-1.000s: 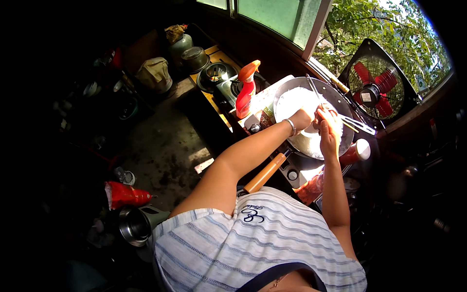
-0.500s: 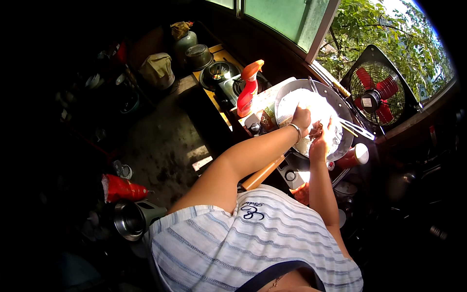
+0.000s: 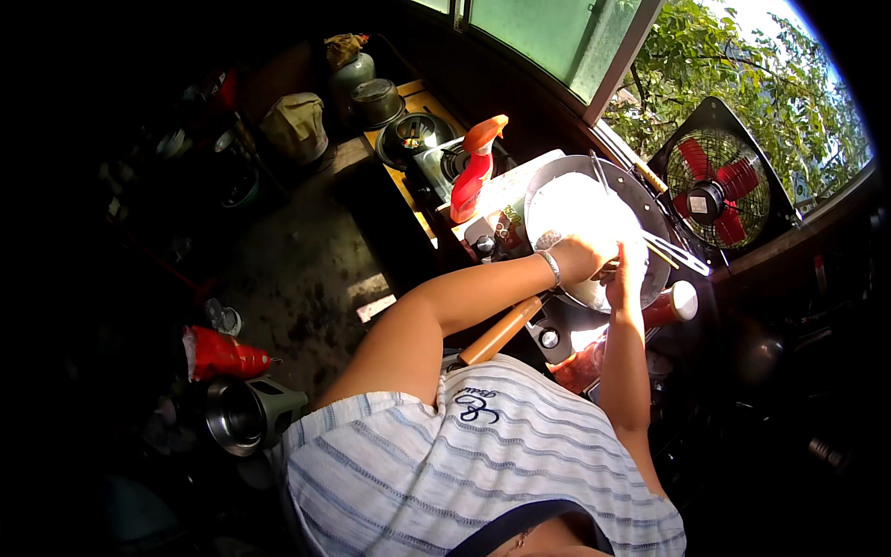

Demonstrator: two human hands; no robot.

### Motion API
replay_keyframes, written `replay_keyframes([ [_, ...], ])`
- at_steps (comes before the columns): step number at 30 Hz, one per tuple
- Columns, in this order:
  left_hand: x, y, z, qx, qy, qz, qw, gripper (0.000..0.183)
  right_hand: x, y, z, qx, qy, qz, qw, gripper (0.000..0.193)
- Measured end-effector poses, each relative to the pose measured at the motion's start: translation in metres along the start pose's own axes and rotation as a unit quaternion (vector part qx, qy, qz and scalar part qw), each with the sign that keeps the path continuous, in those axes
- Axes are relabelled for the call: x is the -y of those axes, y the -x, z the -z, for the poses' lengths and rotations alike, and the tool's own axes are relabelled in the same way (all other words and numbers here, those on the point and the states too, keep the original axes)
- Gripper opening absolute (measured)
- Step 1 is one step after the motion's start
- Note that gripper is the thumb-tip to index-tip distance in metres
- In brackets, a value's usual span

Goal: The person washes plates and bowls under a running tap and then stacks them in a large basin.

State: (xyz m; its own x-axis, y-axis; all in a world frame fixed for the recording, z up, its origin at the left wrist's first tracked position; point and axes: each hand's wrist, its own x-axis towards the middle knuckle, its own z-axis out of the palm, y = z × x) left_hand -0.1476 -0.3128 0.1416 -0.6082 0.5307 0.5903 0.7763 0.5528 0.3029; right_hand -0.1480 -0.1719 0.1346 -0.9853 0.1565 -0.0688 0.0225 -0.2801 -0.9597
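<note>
Over a large grey wok (image 3: 653,212) my two hands come together in strong sunlight. My left hand (image 3: 585,257), with a bracelet at the wrist, is closed with its knuckles up. Against its fingers my right hand (image 3: 628,271) is closed too, its fingers pointing away from me. A small dark piece shows between them, too glared and covered to name. Beneath lies a white, overexposed round surface (image 3: 577,206) inside the wok; its kind is lost in the glare. The wok's wooden handle (image 3: 501,331) points toward my shirt.
A red spray bottle (image 3: 473,172) stands left of the wok, near a second stove with a dark pan (image 3: 413,137). Long utensils (image 3: 676,251) rest on the wok's right rim. A red container with a white lid (image 3: 684,300) is beside it. A fan (image 3: 715,181) stands at the window.
My left hand has moved down and toward the right hand, turning its knuckles up and covering most of the dark piece. The right hand has shifted slightly right and nearer me.
</note>
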Motion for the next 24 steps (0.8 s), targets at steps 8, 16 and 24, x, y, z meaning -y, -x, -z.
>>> replay_keyframes([
  [8,0.023,-0.003,-0.01,-0.081,0.121,0.142,0.979,0.055,-0.03,-0.011,0.043,-0.025,0.148,0.147,0.978,0.036],
  [16,0.033,0.008,0.002,0.088,0.149,0.13,0.976,0.044,0.015,0.014,0.044,0.064,0.674,0.21,0.705,0.04],
  [24,0.006,-0.005,0.03,0.025,0.092,-0.061,0.994,0.058,0.033,0.036,0.112,-0.022,0.427,0.429,0.796,0.029],
])
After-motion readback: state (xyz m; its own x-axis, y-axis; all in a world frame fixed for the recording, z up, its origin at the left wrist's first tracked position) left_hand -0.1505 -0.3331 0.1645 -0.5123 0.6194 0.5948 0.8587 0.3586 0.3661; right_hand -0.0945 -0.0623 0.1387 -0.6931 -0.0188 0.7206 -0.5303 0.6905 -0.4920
